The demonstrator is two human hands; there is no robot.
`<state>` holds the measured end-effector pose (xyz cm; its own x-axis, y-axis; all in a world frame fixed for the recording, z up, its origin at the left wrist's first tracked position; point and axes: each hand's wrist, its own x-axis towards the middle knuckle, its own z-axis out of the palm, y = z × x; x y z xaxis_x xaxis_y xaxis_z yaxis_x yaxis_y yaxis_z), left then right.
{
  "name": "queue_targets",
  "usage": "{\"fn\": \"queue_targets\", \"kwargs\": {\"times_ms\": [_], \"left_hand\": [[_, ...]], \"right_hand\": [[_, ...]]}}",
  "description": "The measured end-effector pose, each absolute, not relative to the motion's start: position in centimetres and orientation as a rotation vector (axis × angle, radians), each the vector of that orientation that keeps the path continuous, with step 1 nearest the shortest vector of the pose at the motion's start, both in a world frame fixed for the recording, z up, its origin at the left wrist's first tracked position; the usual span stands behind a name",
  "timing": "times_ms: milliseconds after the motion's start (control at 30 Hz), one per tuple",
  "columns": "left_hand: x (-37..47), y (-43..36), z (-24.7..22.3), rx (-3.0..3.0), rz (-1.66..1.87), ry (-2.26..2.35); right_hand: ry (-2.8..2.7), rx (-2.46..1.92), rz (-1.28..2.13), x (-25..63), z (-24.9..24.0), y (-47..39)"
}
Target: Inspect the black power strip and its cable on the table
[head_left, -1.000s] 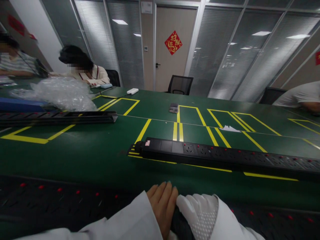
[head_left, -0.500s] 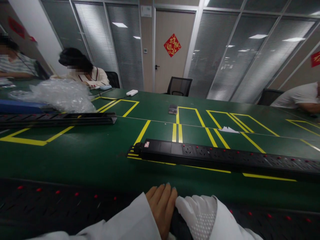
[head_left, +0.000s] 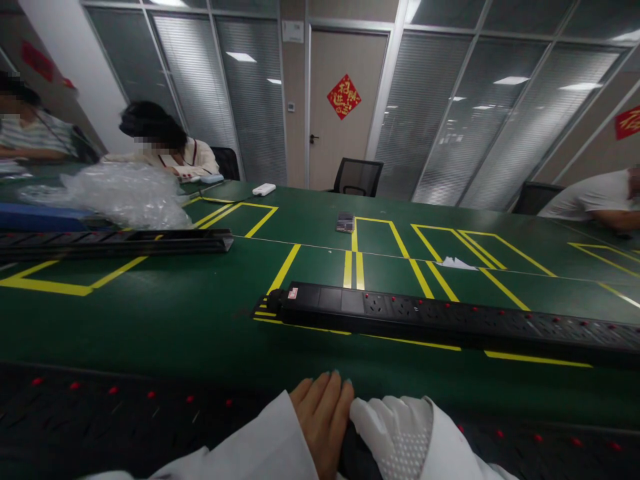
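My left hand (head_left: 323, 417) is bare, with its fingers stretched forward side by side. Close against it, my right hand (head_left: 395, 430) wears a white dotted glove, its fingers curled. A smooth dark thing (head_left: 357, 457) shows between the two palms; most of it is hidden and I cannot make out its kind. Under my sleeves, a black power strip (head_left: 115, 417) with red lights stretches along the near side of the table. Beyond my hands lies another black power strip (head_left: 440, 320), with a cable end at its left.
Yellow tape marks the green table (head_left: 190, 320). On the left are black channel-like rails (head_left: 200, 243), a blue object (head_left: 43, 217) and crumpled clear plastic (head_left: 130, 193). Farther back lie a small dark object (head_left: 345, 222) and torn white paper (head_left: 457, 263). Several people sit around the table.
The view has tilted up slightly, so the scene sits a little lower. Both hands keep the same pose, side by side around the dark thing.
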<state>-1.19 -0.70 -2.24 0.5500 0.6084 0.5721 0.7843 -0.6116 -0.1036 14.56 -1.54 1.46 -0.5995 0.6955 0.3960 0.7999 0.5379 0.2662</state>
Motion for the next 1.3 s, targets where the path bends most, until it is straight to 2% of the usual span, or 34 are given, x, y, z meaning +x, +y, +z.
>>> {"fn": "queue_targets", "kwargs": {"times_ms": [1300], "left_hand": [[-1.2, -0.4, -1.9, -2.389, -0.823, -1.084]], "right_hand": [[-2.565, -1.302, -0.569, 14.7, 0.9, -1.6]]}}
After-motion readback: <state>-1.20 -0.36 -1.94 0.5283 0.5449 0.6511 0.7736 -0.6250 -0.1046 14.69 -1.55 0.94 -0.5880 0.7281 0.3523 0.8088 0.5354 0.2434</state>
